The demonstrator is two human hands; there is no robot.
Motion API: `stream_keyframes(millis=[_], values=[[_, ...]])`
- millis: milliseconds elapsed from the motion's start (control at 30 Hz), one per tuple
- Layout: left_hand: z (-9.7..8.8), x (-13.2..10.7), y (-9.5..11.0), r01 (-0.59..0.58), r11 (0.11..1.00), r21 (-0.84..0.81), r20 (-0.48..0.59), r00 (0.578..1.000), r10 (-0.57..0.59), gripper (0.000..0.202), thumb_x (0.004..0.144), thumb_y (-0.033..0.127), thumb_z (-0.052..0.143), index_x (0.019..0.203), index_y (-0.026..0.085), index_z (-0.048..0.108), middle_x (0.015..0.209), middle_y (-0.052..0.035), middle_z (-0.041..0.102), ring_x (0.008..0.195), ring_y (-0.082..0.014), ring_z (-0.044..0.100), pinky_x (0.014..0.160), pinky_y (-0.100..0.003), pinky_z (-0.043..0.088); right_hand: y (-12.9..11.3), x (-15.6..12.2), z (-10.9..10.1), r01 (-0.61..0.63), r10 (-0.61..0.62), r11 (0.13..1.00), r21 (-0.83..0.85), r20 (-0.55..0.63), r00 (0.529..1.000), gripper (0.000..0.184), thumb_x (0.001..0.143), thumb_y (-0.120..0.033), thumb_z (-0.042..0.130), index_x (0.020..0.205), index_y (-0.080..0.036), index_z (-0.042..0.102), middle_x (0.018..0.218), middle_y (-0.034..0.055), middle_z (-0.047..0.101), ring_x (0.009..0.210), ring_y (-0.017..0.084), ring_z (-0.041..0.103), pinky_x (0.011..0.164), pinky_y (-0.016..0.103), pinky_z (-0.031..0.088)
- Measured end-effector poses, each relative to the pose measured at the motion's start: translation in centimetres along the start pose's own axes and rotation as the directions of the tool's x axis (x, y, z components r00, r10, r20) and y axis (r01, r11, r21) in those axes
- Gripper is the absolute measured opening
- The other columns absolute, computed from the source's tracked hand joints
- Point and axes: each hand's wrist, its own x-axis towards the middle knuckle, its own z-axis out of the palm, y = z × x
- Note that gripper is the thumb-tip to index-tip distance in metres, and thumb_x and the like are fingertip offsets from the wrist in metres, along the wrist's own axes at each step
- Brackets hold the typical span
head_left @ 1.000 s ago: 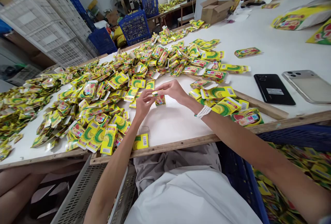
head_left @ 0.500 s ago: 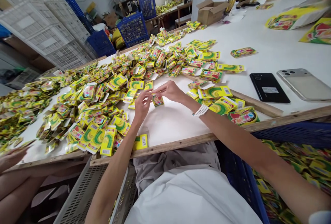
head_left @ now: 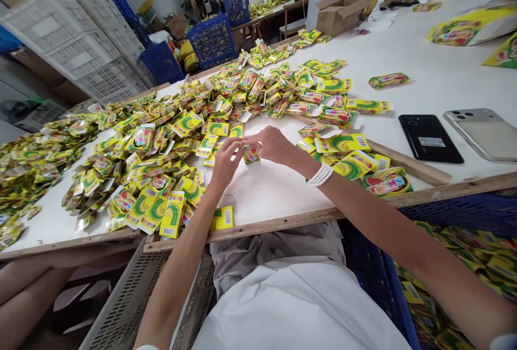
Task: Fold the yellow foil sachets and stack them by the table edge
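Pinching a carton between left hand and right hand

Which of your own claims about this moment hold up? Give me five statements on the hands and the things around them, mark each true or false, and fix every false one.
1. The left hand and right hand meet at a small printed carton. True.
2. The white bracelet is on the left wrist. False: it is on the right.
3. The black phone lies with its camera side up on the white table. True.
4. The cardboard box is closed. False: it is open.
5. The blue crate below the table edge, at the picture's right, holds printed packages. True.
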Motion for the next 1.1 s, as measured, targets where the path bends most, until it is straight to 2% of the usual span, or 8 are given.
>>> stream_keyframes(millis=[200,400,633,767,900,967,1033,1100], values=[[-0.2,-0.1,-0.2,-0.083,0.993,0.08,0.039,0.996,0.08,0.028,0.11,0.04,0.057,0.102,0.021,0.075,0.123,-0.0108,0.074,0.11,-0.0186,0.071,0.088,-0.03,0.07,-1.7,-0.7,0.3,0.072,-0.04,0.918,-0.391,0.09,0.995,0.037,0.106,-0.017,0.056,0.132,-0.017,0.081,0.12,0.0175,0.081,0.103,0.029,0.073,0.084,0.034,0.044],[0.2,-0.2,-0.6,-0.122,0.98,0.158,0.044,0.992,0.117,0.017,0.109,0.028,0.06,0.102,0.02,0.073,0.123,-0.0088,0.075,0.108,-0.0153,0.072,0.088,-0.026,0.07,-2.4,-0.9,0.8,0.071,-0.003,0.871,-0.487,0.139,0.99,0.039,0.111,-0.018,0.045,0.137,-0.015,0.074,0.123,0.0156,0.079,0.109,0.03,0.073,0.082,0.035,0.04],[0.9,-0.5,-1.4,0.125,0.992,-0.008,-0.071,0.99,-0.125,0.014,0.1,0.031,0.069,0.11,0.021,0.07,0.104,-0.0044,0.076,0.09,-0.0119,0.074,0.071,-0.019,0.066,-1.2,-0.9,1.8,-0.004,0.024,0.931,-0.366,0.052,0.998,0.041,0.11,-0.019,0.046,0.145,-0.014,0.067,0.126,0.0141,0.079,0.112,0.03,0.076,0.084,0.033,0.047],[0.6,-0.6,-1.5,0.151,0.985,-0.086,0.008,0.988,-0.151,0.025,0.097,0.032,0.069,0.12,0.022,0.069,0.112,-0.0045,0.077,0.092,-0.0119,0.076,0.074,-0.02,0.065,-0.9,-0.7,1.2,-0.077,0.075,0.961,-0.267,-0.02,0.997,0.046,0.105,-0.022,0.061,0.15,-0.018,0.067,0.123,0.0141,0.081,0.115,0.031,0.077,0.093,0.035,0.053],[0.4,-0.4,-1.4,0.154,0.984,-0.094,0.063,0.987,-0.149,0.036,0.1,0.037,0.066,0.134,0.023,0.065,0.123,-0.0084,0.078,0.102,-0.0152,0.076,0.079,-0.023,0.065,-1.1,-0.5,-0.1,-0.098,0.096,0.937,-0.336,-0.023,0.995,0.011,0.096,-0.022,0.076,0.09,-0.013,0.078,0.096,0.0194,0.079,0.103,0.036,0.077,0.092,0.045,0.056],[0.1,-0.1,-1.4,0.169,0.984,-0.059,0.002,0.986,-0.169,0.036,0.102,0.032,0.062,0.137,0.023,0.062,0.128,-0.0093,0.079,0.104,-0.0164,0.075,0.083,-0.026,0.064,-0.9,-0.3,-1.5,-0.136,0.123,0.936,-0.326,-0.059,0.991,0.031,0.09,-0.022,0.085,0.066,-0.015,0.066,0.082,0.0167,0.075,0.097,0.034,0.078,0.094,0.047,0.058],[-0.4,0.2,-1.7,0.217,0.976,0.022,-0.103,0.972,-0.214,0.035,0.101,0.023,0.058,0.135,0.023,0.062,0.129,-0.009,0.078,0.103,-0.0178,0.074,0.09,-0.031,0.063,-0.6,-0.3,-3.5,-0.131,0.104,0.973,-0.192,-0.142,0.984,0.039,0.092,-0.027,0.086,0.062,-0.017,0.062,0.075,0.0124,0.073,0.089,0.03,0.078,0.094,0.048,0.06],[-1.2,0.2,-1.9,0.304,0.94,0.152,-0.208,0.94,-0.27,0.034,0.098,0.015,0.056,0.131,0.023,0.063,0.129,-0.0096,0.077,0.108,-0.0214,0.073,0.102,-0.038,0.06,-0.5,-0.4,-5.8,0.066,0.024,0.971,0.232,-0.366,0.93,0.028,0.099,-0.039,0.078,0.083,-0.016,0.075,0.091,0.0095,0.079,0.09,0.025,0.08,0.094,0.044,0.064]])
